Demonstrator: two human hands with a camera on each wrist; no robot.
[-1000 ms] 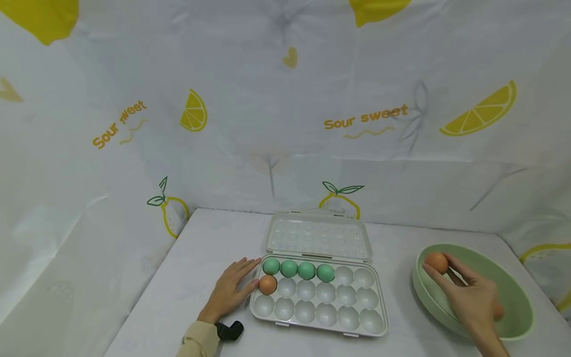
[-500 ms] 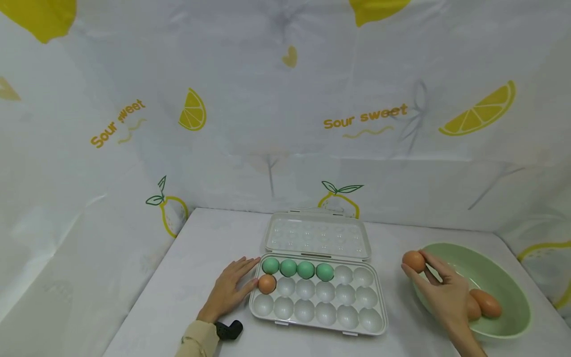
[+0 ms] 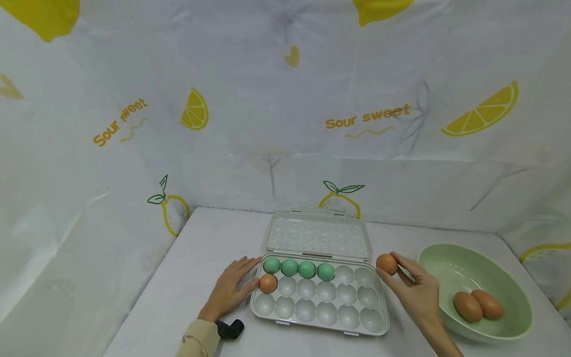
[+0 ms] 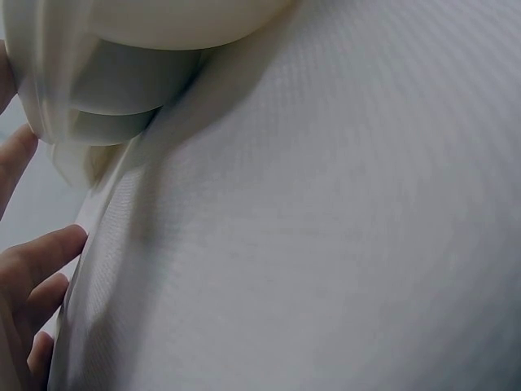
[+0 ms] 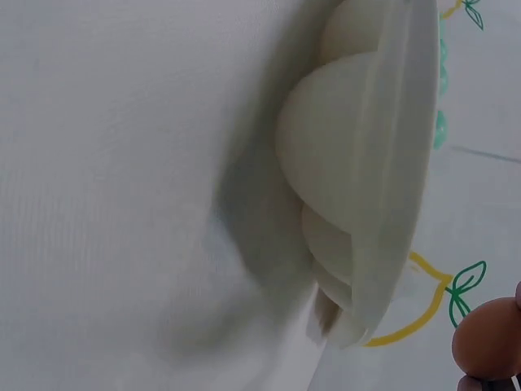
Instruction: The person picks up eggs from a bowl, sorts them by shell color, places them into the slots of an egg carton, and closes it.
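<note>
Hands are well apart, egg tray (image 3: 305, 311) btwn them. R hand (image 3: 416, 291) pinches the held brown egg (image 3: 386, 264) btwn thumb & fingers, just off the tray's back right corner & apart from its rim. L hand (image 3: 226, 287) lies at the tray's left side, fingers mostly straight & spread, tips touching the edge (L wrist view shows this too, close up).

In the tray: four green eggs (image 3: 307, 269) in the back row, from its left end; a seated brown egg (image 3: 268, 283) in the middle row's leftmost cup. Clear lid (image 3: 318, 235) lies folded open behind the tray. Green bowl (image 3: 455, 270) stands to the tray's right, w/ two brown eggs (image 3: 468, 306) touching inside. Black gadget (image 3: 230, 329) by the L wrist, nr the tray's front left corner. White tablecloth (image 3: 169, 317) under it all; lemon-print sheet (image 3: 250, 124) hangs behind the tray.
</note>
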